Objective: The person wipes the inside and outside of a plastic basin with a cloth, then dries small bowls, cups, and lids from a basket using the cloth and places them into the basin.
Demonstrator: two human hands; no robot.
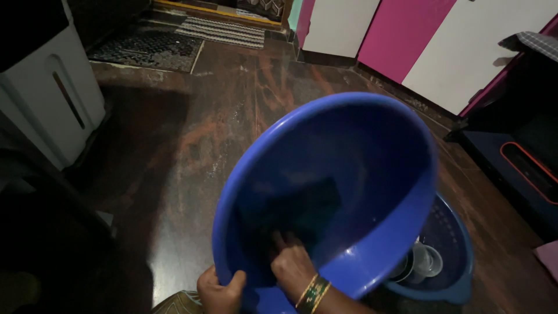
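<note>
Left hand [220,289] closed in a grip on near rim of blue basin [372,157]; right hand [292,264] inside, fingers pressing a dark cloth [302,203]. Tilted above dark floor [192,145], mouth toward camera, glossy, round. Beneath, blue basket [459,256] with steel cups [423,261].

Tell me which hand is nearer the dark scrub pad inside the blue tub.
Right. The right hand presses on the dark scrub pad inside the blue tub; the left hand grips the tub's rim.

Tilted basin [349,151] in front, basket [447,261] behind-right w/ cups [427,260] inside, appliance [52,99] far left
</note>
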